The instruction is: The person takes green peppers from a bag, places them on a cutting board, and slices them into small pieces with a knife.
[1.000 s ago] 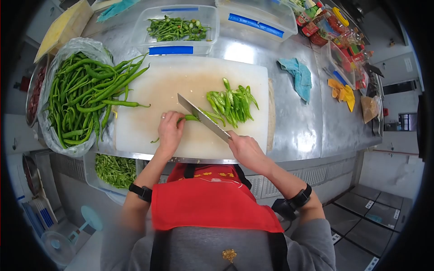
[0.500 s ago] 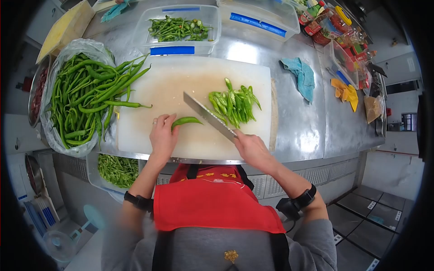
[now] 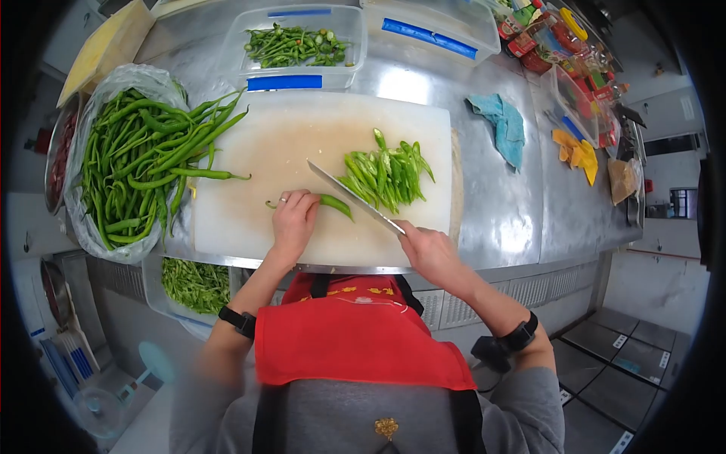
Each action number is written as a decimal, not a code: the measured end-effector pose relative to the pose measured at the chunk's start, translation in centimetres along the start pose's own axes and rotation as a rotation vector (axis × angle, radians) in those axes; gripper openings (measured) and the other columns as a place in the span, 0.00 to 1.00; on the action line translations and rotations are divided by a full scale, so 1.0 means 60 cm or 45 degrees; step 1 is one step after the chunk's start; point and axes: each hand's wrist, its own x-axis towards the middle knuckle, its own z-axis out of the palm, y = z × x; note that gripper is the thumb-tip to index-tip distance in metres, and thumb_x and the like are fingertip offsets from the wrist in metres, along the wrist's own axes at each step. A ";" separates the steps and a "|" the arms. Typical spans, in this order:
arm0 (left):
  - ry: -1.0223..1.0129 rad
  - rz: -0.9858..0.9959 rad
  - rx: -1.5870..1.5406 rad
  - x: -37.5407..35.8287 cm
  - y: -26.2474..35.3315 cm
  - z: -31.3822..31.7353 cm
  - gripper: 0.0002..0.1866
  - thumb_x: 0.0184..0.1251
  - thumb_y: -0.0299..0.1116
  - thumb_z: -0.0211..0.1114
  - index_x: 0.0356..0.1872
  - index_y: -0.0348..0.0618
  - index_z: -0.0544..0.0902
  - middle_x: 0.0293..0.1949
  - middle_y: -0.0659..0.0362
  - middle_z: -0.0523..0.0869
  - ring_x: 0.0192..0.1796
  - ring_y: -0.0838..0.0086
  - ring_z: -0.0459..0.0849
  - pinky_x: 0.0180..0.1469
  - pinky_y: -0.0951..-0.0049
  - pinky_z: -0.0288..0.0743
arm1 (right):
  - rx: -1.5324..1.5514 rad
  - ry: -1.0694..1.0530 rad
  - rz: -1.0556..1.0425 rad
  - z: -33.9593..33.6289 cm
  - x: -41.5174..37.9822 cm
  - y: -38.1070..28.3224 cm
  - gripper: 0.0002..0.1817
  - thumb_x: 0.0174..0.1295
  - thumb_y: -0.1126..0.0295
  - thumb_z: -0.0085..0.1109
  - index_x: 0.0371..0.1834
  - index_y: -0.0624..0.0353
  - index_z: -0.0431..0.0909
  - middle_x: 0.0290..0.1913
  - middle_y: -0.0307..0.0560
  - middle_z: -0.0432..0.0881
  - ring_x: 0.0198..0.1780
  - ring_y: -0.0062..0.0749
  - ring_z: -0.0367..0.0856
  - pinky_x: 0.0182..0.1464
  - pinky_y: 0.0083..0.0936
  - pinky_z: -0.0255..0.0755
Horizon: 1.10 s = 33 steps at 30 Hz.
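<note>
On the white cutting board [image 3: 242, 227], my left hand [image 3: 295, 225] presses its fingers round a whole green pepper [image 3: 336, 204]; one end sticks out right, the thin end left. My right hand [image 3: 429, 252] grips the handle of a large knife [image 3: 355, 197], whose blade slants up to the left beside the pepper's right end. Behind and right of the blade lies a pile of sliced green pepper [image 3: 387, 170]. Many whole green peppers [image 3: 140, 159] fill a plastic bag at the left, some reaching over the board.
Behind the board stand a clear container [image 3: 361, 53] with small green pieces and another clear container [image 3: 484, 57]. A teal cloth [image 3: 505, 129] and a yellow cloth [image 3: 578, 155] lie right, near bottles [image 3: 567, 41]. A tub of shredded greens [image 3: 195, 284] sits below the counter edge.
My left hand has moved right and now covers the pepper's middle, and the pepper has shifted right and tilted. The knife has turned slightly, and my right hand is a little lower and farther right.
</note>
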 end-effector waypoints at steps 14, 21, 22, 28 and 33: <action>-0.028 -0.016 -0.109 -0.006 0.002 -0.007 0.08 0.52 0.20 0.67 0.33 0.42 0.82 0.35 0.56 0.81 0.40 0.59 0.78 0.43 0.62 0.74 | 0.116 -0.117 0.088 -0.004 -0.005 -0.017 0.12 0.68 0.70 0.48 0.51 0.62 0.70 0.25 0.64 0.80 0.31 0.63 0.79 0.34 0.53 0.71; -0.063 0.084 -0.106 -0.021 -0.001 -0.016 0.10 0.50 0.19 0.69 0.34 0.41 0.82 0.35 0.55 0.80 0.40 0.59 0.78 0.43 0.63 0.72 | 0.220 -0.111 0.110 0.033 0.010 -0.007 0.12 0.68 0.70 0.48 0.52 0.62 0.70 0.27 0.64 0.80 0.31 0.64 0.78 0.34 0.53 0.71; -0.055 0.080 -0.109 -0.019 -0.003 -0.015 0.09 0.50 0.19 0.69 0.34 0.41 0.82 0.35 0.55 0.80 0.40 0.59 0.78 0.43 0.63 0.72 | 0.220 -0.095 0.104 0.031 0.009 -0.008 0.12 0.68 0.70 0.48 0.52 0.62 0.70 0.27 0.64 0.80 0.30 0.64 0.78 0.34 0.53 0.71; -0.049 -0.030 -0.060 -0.011 0.002 -0.011 0.07 0.51 0.22 0.69 0.32 0.43 0.82 0.34 0.56 0.80 0.39 0.60 0.78 0.41 0.64 0.74 | 0.128 -0.155 0.083 -0.019 -0.027 -0.039 0.14 0.66 0.73 0.49 0.54 0.60 0.70 0.26 0.63 0.80 0.30 0.63 0.79 0.34 0.51 0.72; -0.029 -0.029 -0.077 -0.014 0.004 -0.010 0.07 0.51 0.21 0.69 0.32 0.42 0.82 0.34 0.56 0.80 0.40 0.59 0.78 0.41 0.63 0.74 | 0.071 -0.150 0.062 -0.002 -0.021 -0.035 0.13 0.66 0.72 0.48 0.53 0.61 0.70 0.27 0.63 0.80 0.29 0.62 0.79 0.33 0.51 0.72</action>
